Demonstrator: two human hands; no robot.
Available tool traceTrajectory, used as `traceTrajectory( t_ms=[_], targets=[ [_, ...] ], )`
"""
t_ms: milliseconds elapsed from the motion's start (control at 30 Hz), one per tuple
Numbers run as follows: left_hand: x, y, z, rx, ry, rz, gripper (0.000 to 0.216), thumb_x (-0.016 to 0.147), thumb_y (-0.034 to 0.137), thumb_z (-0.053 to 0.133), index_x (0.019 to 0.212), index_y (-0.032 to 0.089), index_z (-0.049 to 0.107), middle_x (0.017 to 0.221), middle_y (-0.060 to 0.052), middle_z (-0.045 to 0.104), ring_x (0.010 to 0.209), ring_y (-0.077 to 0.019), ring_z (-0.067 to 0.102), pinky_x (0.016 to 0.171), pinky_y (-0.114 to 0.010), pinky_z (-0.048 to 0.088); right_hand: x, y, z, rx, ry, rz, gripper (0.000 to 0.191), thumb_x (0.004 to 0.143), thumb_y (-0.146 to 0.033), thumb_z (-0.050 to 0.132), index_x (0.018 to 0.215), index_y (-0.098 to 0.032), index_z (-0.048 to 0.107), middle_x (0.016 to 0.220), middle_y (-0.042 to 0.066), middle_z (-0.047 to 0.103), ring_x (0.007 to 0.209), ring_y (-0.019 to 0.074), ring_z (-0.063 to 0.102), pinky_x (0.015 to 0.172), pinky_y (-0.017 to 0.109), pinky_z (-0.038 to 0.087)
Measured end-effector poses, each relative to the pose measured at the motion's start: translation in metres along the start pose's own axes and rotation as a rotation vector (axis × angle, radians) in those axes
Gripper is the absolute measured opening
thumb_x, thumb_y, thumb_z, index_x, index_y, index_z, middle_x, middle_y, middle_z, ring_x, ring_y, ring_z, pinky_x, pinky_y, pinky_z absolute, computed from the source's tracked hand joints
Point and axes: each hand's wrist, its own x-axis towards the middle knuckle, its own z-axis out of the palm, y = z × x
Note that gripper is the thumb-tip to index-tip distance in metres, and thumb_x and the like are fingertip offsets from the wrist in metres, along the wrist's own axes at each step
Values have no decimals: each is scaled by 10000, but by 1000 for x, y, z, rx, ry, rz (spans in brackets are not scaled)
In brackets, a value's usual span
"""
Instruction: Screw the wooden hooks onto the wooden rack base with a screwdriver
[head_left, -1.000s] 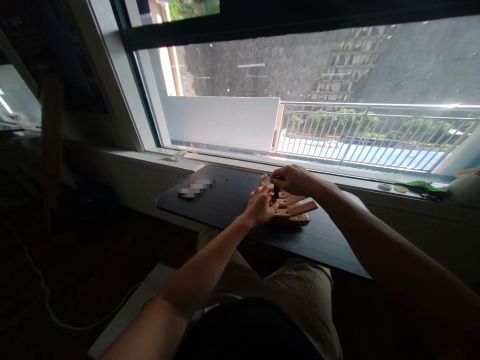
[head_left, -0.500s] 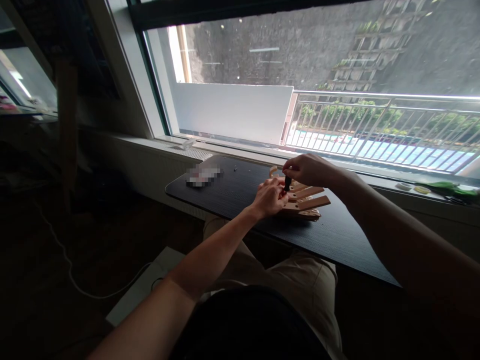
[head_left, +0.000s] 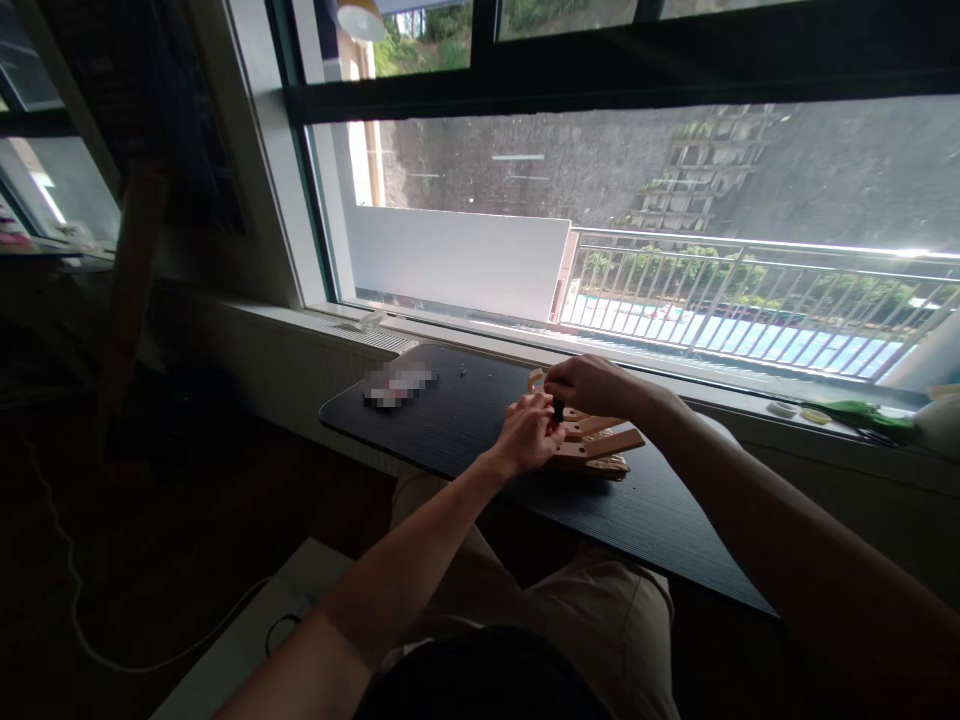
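My right hand (head_left: 592,383) is closed from above around a short black handle, which looks like a screwdriver (head_left: 558,410) held upright. Its tip is hidden behind the fingers of my left hand (head_left: 529,430), which are curled at the left end of a wooden assembly (head_left: 607,443). This assembly has several flat slats with dark holes, fanned out to the right. A small curved wooden piece (head_left: 534,379) shows just beyond my hands.
The dark table (head_left: 442,430) carries a blurred-out packet (head_left: 397,385) at its left and a tiny object (head_left: 463,371) near the back edge. Behind it run a windowsill and a large window. Green items (head_left: 862,420) lie on the sill at right. A white cable (head_left: 75,600) trails across the floor.
The camera view has tilted up, so the table and hands sit lower in the picture. Both hands keep the same grip at the wooden assembly, with the screwdriver still upright.
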Motion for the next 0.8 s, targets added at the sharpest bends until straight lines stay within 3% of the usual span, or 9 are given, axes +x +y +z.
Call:
traceTrajectory(
  t_ms=[200,300,467,667,800],
  targets=[
    [0,2,2,-18,-4,3,144,822,318,563,747,206,613,1158,-17,559,1091,-219,487,947,-358,386,-9,-1,11,-74,72,184,432,897,-394,330,846,-164,693,756,95,674,643,171,567,528,263,283],
    [1,2,0,-7,13,12,136,817,307,570,738,201,605,1130,-19,572,1066,-217,500,924,-355,401,-9,-2,0,-84,58,148,400,874,-436,389,799,-193,699,734,77,677,633,172,575,521,257,283],
    [1,0,0,1,17,15,111,814,297,569,777,200,608,1168,-30,555,1061,-225,504,919,-365,405,-10,-3,-13,-39,34,11,263,865,-353,450,946,-270,687,807,10,697,665,126,582,560,221,314],
    [1,1,3,-17,7,8,118,816,303,569,788,202,624,1190,-23,551,1094,-221,483,945,-367,377,-15,0,4,-43,74,125,377,888,-391,384,915,-161,682,801,93,685,675,164,584,547,250,305],
    [2,3,1,-15,13,25,133,796,320,602,729,210,632,1148,-1,578,1047,-206,509,899,-353,397,-18,4,-5,-49,48,138,356,850,-408,440,838,-162,698,771,95,686,633,166,577,517,250,301]
  ],
)
